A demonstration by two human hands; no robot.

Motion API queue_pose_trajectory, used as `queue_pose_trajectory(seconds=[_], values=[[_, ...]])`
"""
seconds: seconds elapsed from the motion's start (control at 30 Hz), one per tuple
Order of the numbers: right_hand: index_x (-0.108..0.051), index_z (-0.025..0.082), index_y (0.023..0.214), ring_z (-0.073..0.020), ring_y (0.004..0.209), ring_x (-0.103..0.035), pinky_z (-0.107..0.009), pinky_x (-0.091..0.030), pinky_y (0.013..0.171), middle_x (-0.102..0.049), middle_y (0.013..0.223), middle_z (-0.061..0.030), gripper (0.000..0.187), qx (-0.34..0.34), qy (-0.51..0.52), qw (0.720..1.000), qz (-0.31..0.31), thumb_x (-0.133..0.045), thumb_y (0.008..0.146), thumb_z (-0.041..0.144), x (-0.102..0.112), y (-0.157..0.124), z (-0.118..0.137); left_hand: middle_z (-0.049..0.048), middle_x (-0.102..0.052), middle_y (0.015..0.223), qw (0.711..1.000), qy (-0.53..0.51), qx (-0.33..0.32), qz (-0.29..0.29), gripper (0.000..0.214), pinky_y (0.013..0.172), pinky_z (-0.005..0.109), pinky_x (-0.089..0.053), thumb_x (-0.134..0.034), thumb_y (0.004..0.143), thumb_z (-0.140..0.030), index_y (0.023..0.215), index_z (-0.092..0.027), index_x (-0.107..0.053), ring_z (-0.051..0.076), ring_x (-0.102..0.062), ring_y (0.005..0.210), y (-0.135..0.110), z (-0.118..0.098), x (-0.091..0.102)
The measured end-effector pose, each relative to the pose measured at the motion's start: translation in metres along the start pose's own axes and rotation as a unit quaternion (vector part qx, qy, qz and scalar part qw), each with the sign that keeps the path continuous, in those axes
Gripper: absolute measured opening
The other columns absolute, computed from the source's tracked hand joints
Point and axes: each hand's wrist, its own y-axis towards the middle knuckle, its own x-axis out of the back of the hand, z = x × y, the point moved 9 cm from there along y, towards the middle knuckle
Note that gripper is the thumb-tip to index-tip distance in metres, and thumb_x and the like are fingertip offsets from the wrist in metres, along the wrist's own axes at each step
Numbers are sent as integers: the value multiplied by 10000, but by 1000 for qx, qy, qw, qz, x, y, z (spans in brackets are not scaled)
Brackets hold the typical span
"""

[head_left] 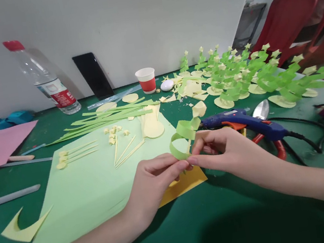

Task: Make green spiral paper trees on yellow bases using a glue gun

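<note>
Between my two hands is a curled green paper strip [181,145], coiled in a loose spiral around a thin stick. A pale yellow folded paper star [199,109] tops it. My left hand [161,175] pinches the lower end of the strip between thumb and fingers. Just to its right, my right hand [216,147] pinches the same strip near the bottom loop. My fingers hide the foot of the stick. Below the hands lie a light green paper sheet [100,198] and an orange-yellow card [188,185].
A blue glue gun [242,120] and a spoon [261,110] lie right of my hands. Several finished paper spirals [246,68] stand at back right. Green strips [102,119], a paper cup [146,80], a bottle [50,84] and a phone [94,77] line the back.
</note>
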Motion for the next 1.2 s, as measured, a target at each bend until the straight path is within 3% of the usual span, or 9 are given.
queue_pose_trajectory(seconds=[0.23,0.53,0.73,0.9,1.2], values=[[-531,170,637,-78,545,-364,-223,-275,490,-421,584,36,116,-7,0,1000,8,-602,676,253,-2,-1,0,7,-601,575,1000,7,-3,-8,159,491,225,-369,-613,672,-239,542,-224,-702,109,-426,502,0,0,1],[-561,180,640,-98,604,-389,-233,-317,540,-420,643,21,162,-33,145,989,-8,-657,623,309,-5,-2,-11,-26,-599,569,999,-13,20,22,121,505,157,-377,-621,680,-198,606,-202,-716,69,-427,517,0,2,-3],[-542,176,631,-93,575,-372,-232,-296,514,-417,597,28,152,-54,144,988,6,-639,626,293,-9,-3,-12,-32,-622,594,999,1,18,50,104,536,155,-384,-638,659,-164,600,-204,-714,78,-487,572,0,-1,-10],[-555,177,684,-105,614,-420,-240,-318,542,-468,642,13,140,-70,148,986,24,-618,645,297,-13,-5,-17,-43,-565,517,999,26,32,28,111,491,155,-351,-638,657,-174,578,-196,-714,62,-422,505,0,2,-7],[-555,175,683,-124,680,-473,-245,-364,589,-511,691,-2,268,-72,167,983,24,-639,632,425,-15,-4,-16,-40,-554,526,999,29,29,35,119,478,148,-350,-627,660,-178,581,-194,-715,60,-420,504,-1,0,-8]])
